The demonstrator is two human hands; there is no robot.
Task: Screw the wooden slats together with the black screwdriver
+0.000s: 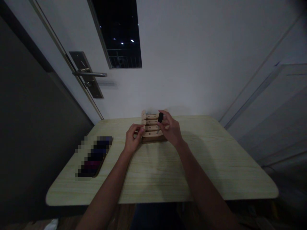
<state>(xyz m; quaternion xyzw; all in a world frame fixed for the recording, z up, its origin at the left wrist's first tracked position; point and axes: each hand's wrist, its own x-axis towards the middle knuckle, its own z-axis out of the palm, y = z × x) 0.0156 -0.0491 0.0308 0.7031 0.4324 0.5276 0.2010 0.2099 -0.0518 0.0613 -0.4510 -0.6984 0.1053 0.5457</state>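
Note:
A small slatted wooden rack (151, 127) with raised ends stands near the far edge of the table, several holes showing in its slats. My left hand (133, 137) pinches its left end between thumb and fingers. In my right hand (170, 127) is a screwdriver (160, 117) with a black handle, fingers closed around it. Its thin metal shaft points down to the right part of the front slat, at or near a hole there. The right end of the rack is partly hidden behind my right hand.
The rack rests on a pale wood-grain table (153, 172) with rounded corners. A dark phone-like slab (97, 156), pixelated, lies to the left. Behind the table rises a white door (182, 64) with a metal handle (90, 74) and a dark window (117, 35).

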